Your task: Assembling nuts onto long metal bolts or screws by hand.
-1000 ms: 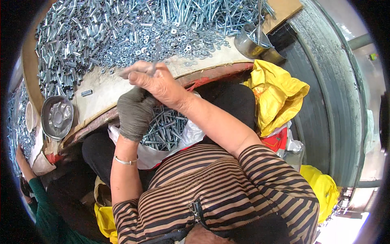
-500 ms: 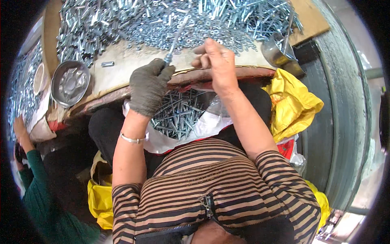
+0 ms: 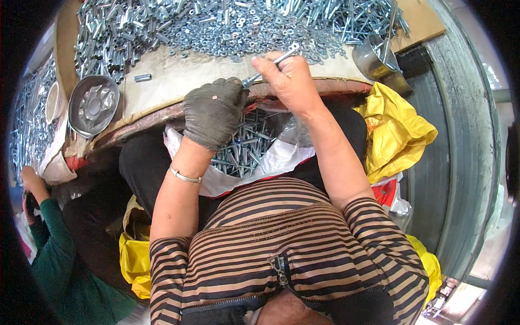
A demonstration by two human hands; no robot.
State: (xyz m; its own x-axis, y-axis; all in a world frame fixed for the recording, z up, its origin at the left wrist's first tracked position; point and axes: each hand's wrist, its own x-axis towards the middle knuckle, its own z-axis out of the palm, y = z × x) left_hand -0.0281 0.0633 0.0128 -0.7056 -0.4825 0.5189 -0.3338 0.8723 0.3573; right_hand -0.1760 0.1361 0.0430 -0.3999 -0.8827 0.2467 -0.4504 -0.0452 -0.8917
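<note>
My left hand [image 3: 214,114], in a dark grey knitted glove, is closed on the lower end of a long metal bolt [image 3: 285,56]. My bare right hand [image 3: 295,84] grips the same bolt farther up, its thumb and fingers around the shaft. The bolt slants up to the right, and a small ring-like piece, a nut or washer, shows at its far tip. Beyond my hands lies a heap of loose washers and nuts [image 3: 238,35]. Under them, a white bag [image 3: 216,187] in my lap holds many bolts [image 3: 246,149].
Metal sleeves [image 3: 116,32] heap at the far left, long bolts [image 3: 346,21] at the far right. A round metal bowl [image 3: 93,124] and a metal cup [image 3: 368,57] stand on the bench. One sleeve [image 3: 142,78] lies alone. Yellow bags [image 3: 398,132] flank me. A co-worker's green sleeve [image 3: 57,227] is at left.
My right hand, formerly apart with fingers loosely curled, now grips the bolt. The bolt has tipped over to the right, and my left hand has shifted slightly right.
</note>
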